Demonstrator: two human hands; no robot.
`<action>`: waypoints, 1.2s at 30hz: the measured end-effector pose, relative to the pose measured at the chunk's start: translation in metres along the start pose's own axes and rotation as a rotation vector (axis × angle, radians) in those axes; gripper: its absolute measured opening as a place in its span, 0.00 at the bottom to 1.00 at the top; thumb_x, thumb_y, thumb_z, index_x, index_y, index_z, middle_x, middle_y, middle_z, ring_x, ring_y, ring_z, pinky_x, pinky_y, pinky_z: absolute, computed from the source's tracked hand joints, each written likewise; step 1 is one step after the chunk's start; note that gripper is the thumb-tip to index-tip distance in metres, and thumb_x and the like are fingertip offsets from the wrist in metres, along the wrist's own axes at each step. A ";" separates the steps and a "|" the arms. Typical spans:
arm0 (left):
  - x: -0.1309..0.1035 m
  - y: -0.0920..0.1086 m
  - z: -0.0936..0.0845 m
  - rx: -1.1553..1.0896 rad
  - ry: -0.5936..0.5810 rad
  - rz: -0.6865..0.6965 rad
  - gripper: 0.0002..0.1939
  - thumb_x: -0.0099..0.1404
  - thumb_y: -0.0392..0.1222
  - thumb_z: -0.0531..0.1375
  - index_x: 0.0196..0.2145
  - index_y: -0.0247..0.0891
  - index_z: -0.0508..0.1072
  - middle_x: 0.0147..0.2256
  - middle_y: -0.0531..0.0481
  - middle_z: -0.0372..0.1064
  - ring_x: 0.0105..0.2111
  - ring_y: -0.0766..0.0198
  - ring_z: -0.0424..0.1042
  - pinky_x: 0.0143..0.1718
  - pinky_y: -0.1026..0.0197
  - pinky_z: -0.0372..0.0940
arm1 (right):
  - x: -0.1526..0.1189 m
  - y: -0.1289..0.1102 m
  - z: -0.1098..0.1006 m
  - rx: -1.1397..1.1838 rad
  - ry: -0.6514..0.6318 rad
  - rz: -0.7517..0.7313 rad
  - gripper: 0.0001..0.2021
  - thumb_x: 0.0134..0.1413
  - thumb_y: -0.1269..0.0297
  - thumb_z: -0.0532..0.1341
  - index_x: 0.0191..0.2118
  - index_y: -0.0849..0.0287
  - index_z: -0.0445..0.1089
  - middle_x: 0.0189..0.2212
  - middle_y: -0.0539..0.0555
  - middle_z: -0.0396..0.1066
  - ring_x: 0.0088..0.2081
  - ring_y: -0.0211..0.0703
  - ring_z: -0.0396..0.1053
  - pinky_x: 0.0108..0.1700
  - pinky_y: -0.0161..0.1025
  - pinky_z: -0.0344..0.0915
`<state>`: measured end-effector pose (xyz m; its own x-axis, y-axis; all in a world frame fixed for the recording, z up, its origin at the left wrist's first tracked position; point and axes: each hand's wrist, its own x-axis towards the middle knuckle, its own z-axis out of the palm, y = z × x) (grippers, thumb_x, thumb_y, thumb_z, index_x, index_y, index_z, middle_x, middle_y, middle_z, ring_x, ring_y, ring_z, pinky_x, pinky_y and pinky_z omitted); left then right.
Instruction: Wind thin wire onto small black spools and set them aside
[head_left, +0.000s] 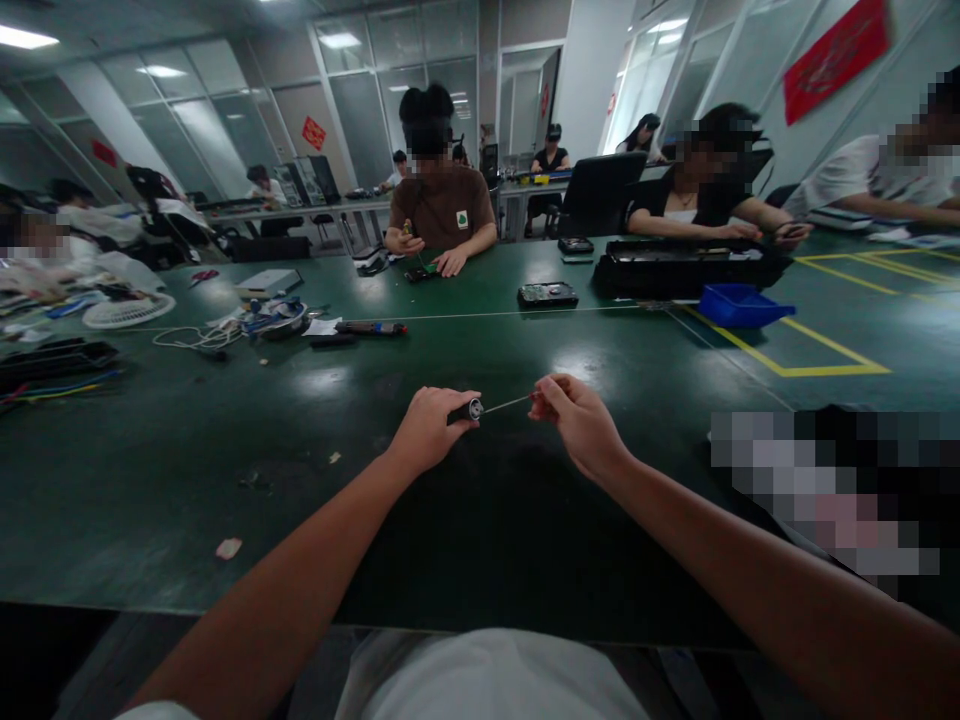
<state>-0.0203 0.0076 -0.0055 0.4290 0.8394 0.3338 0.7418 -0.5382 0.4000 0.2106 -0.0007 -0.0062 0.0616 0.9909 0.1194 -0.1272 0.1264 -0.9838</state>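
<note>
Left hand (429, 430) grips cylinder (475, 408); right of cylinder, right hand (576, 422) pinches rod (507, 405). Off-angle push could slip rod off cylinder.

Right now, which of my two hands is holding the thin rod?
Your right hand: it pinches one end of the thin rod. Your left hand instead holds a dark cylinder, toward which the rod points.

The head camera looks forward and down.
</note>
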 end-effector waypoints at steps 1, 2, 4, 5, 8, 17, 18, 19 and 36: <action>0.000 0.001 0.000 -0.004 -0.009 -0.006 0.21 0.63 0.40 0.66 0.54 0.44 0.72 0.48 0.49 0.75 0.49 0.57 0.71 0.52 0.51 0.60 | 0.000 0.000 0.000 -0.027 -0.007 -0.028 0.14 0.54 0.50 0.64 0.35 0.56 0.68 0.27 0.49 0.70 0.28 0.38 0.68 0.36 0.41 0.67; 0.000 0.002 0.000 -0.006 -0.019 -0.010 0.21 0.63 0.40 0.66 0.54 0.44 0.72 0.48 0.49 0.75 0.48 0.57 0.71 0.52 0.51 0.60 | -0.001 0.000 0.000 -0.053 -0.014 -0.053 0.14 0.55 0.50 0.63 0.35 0.56 0.68 0.27 0.49 0.70 0.28 0.39 0.68 0.36 0.41 0.67; -0.001 0.004 0.000 -0.008 -0.039 -0.016 0.21 0.63 0.40 0.66 0.54 0.44 0.72 0.48 0.49 0.75 0.48 0.57 0.71 0.52 0.51 0.60 | -0.001 0.000 0.000 -0.109 -0.026 -0.104 0.13 0.57 0.51 0.61 0.36 0.57 0.68 0.26 0.50 0.71 0.29 0.40 0.69 0.36 0.42 0.67; -0.001 0.005 0.000 -0.008 -0.047 -0.018 0.21 0.64 0.41 0.65 0.54 0.44 0.73 0.48 0.49 0.75 0.47 0.57 0.71 0.52 0.51 0.60 | -0.001 0.000 -0.001 -0.144 -0.029 -0.132 0.13 0.58 0.51 0.60 0.36 0.57 0.68 0.26 0.50 0.71 0.29 0.40 0.69 0.36 0.42 0.67; -0.001 0.008 -0.001 -0.006 -0.065 -0.023 0.21 0.64 0.42 0.65 0.55 0.44 0.73 0.48 0.49 0.75 0.47 0.56 0.71 0.52 0.51 0.60 | -0.003 -0.003 -0.002 -0.275 -0.031 -0.209 0.11 0.61 0.53 0.58 0.37 0.57 0.67 0.26 0.50 0.71 0.29 0.41 0.69 0.36 0.42 0.66; -0.001 0.007 0.002 0.011 -0.102 -0.021 0.23 0.64 0.44 0.64 0.57 0.44 0.71 0.46 0.47 0.75 0.46 0.54 0.71 0.51 0.50 0.59 | -0.013 -0.013 -0.002 -0.519 -0.098 -0.289 0.09 0.64 0.57 0.55 0.39 0.56 0.67 0.27 0.51 0.73 0.31 0.42 0.72 0.36 0.40 0.65; -0.002 0.006 0.003 0.014 -0.103 -0.018 0.23 0.64 0.44 0.64 0.57 0.44 0.71 0.46 0.47 0.75 0.46 0.54 0.71 0.51 0.50 0.60 | -0.014 -0.013 -0.001 -0.546 -0.100 -0.296 0.09 0.65 0.58 0.55 0.39 0.56 0.67 0.27 0.51 0.73 0.31 0.42 0.72 0.36 0.40 0.65; -0.002 0.006 0.003 0.014 -0.103 -0.016 0.23 0.64 0.44 0.64 0.57 0.44 0.72 0.46 0.47 0.75 0.46 0.54 0.70 0.51 0.50 0.60 | -0.014 -0.014 -0.001 -0.574 -0.100 -0.307 0.08 0.65 0.58 0.55 0.39 0.56 0.67 0.27 0.51 0.73 0.30 0.42 0.72 0.36 0.40 0.64; 0.000 0.005 0.005 -0.537 0.195 -0.234 0.19 0.63 0.43 0.64 0.52 0.39 0.71 0.49 0.45 0.73 0.48 0.58 0.72 0.54 0.54 0.65 | -0.012 -0.018 -0.004 -0.663 -0.017 -0.367 0.08 0.64 0.59 0.55 0.38 0.55 0.67 0.26 0.51 0.72 0.28 0.42 0.70 0.32 0.39 0.62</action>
<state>-0.0137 0.0055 -0.0074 0.1463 0.9379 0.3145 0.4203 -0.3468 0.8385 0.2159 -0.0146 0.0092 -0.0306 0.8917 0.4516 0.5210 0.3998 -0.7542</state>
